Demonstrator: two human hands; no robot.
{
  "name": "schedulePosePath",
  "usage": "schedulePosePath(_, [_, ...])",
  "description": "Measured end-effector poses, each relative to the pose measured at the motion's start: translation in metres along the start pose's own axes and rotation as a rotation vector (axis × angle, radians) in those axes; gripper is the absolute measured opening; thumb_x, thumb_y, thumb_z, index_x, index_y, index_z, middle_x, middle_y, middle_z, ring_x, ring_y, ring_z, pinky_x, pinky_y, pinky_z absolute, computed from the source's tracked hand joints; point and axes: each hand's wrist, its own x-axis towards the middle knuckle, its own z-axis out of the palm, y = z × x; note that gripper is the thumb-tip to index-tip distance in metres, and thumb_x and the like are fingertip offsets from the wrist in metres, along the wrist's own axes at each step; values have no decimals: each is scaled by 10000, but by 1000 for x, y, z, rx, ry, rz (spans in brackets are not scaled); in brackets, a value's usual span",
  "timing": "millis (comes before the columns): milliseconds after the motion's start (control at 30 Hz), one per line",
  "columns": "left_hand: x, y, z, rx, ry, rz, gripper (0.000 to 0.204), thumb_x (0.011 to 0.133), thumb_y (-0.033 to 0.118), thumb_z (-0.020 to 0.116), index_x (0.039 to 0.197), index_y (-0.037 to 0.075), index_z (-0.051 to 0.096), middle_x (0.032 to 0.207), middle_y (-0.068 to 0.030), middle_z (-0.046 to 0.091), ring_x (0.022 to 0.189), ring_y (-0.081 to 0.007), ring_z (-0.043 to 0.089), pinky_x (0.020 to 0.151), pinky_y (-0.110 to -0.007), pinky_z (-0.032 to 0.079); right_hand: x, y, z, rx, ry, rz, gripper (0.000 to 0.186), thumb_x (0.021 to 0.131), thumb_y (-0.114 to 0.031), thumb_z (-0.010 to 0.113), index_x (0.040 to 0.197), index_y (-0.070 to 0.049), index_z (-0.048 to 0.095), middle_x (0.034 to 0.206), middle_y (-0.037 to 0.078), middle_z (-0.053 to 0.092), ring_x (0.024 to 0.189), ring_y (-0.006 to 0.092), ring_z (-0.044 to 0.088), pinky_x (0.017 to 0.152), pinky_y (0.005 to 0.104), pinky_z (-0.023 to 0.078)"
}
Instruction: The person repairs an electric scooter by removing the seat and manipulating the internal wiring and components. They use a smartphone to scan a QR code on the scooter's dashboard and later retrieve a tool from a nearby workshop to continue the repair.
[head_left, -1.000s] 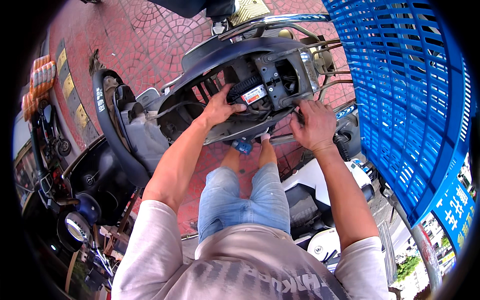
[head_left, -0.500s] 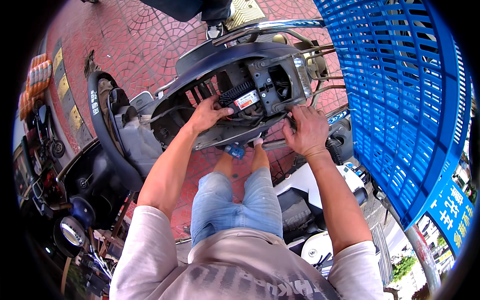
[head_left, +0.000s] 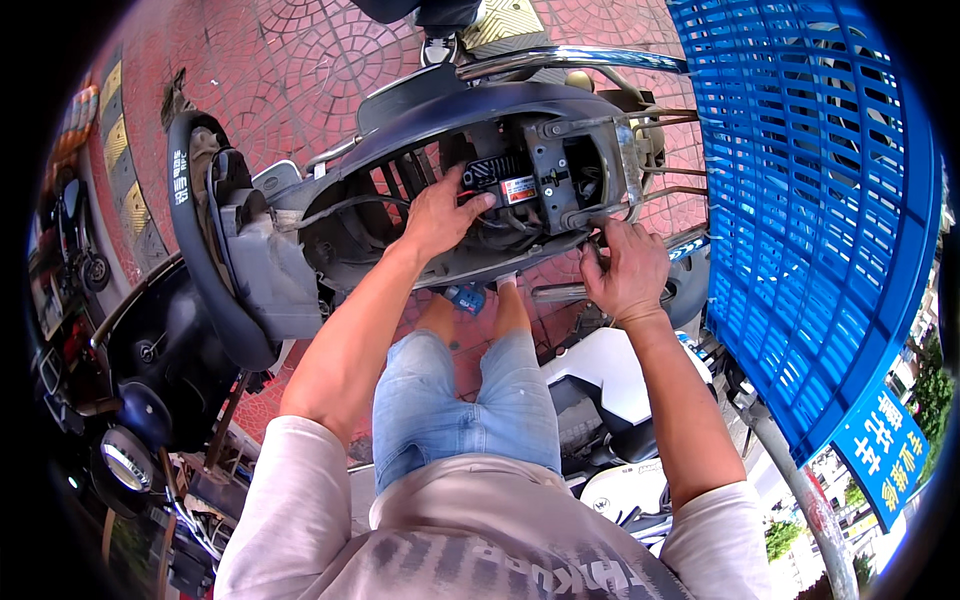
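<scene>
A scooter body (head_left: pixel 440 270) lies open in front of me with its inner bay exposed. Inside sits a black finned controller box (head_left: pixel 487 172) with a white, red and orange label. My left hand (head_left: pixel 440 217) pinches the left end of this box between thumb and fingers. Just right of the box is a dark metal bracket plate (head_left: pixel 548 178) with bolts and holes. My right hand (head_left: pixel 630 268) is at the near edge of the body, below the bracket, fingers curled and thumb pressed in. Whatever lies between those fingertips is too dark and small to make out.
A large blue plastic basket (head_left: pixel 790 200) rises at the right. Chrome rails (head_left: pixel 570 60) run along the far side. A white scooter (head_left: pixel 610 370) stands at near right, dark vehicles (head_left: pixel 150 370) at left. A person's shoe (head_left: pixel 438 50) is on the red paving beyond.
The view has shifted slightly, so the scooter sits further right. The controller box lies more level, with my left hand still at its end. My right hand stays at the near edge.
</scene>
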Motion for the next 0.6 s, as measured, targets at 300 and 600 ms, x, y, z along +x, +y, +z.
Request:
schedulePosePath(300, [-4,4,-6,0,17,-31,672,942,407,771,1452,13,578,1266,-265,720,1220,-450,667,1014,-487,524,3,-3,4,-26,-22,-33,355,825,-279,731,1130,-106,672,914,70,684,855,308,670,733,445,455])
schedulePosePath(600, [2,5,13,150,72,73,725,969,403,714,1498,-38,488,1263,-283,681,1195,-466,637,966,-546,516,-1,-2,3,-56,-104,-54,400,868,-272,721,1200,-54,676,982,123,714,897,338,687,780,441,497])
